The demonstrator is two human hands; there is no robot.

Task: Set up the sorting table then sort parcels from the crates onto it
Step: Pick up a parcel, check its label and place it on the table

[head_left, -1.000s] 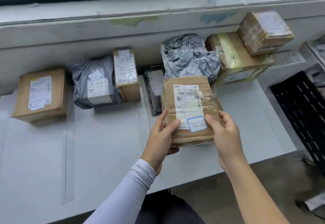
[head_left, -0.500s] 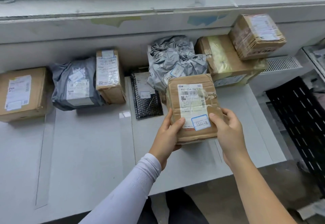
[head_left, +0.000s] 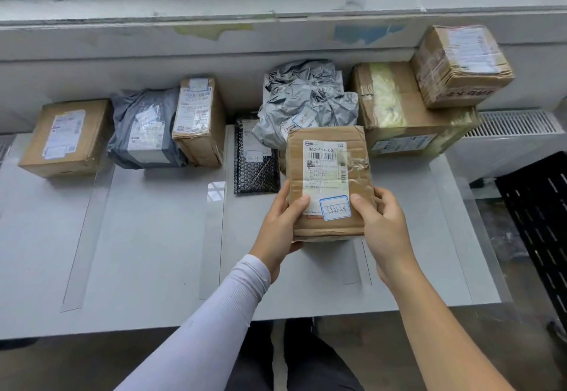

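Head view. Brown parcel (head_left: pixel 328 182), label up, gripped at its near corners by left hand (head_left: pixel 280 225) and right hand (head_left: pixel 380 222), held above table (head_left: pixel 147 237). Step in hand, judged: sorting, label being read. Next: set down among back-row parcels. Open room: bare near half of table. Edges: black mailer (head_left: pixel 254 160) just beside; grey bag (head_left: pixel 306 105) behind.

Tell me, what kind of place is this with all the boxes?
Probably a parcel sorting room. Labelled cardboard boxes and grey mail bags line the back of a white table, and two hands hold another labelled parcel.
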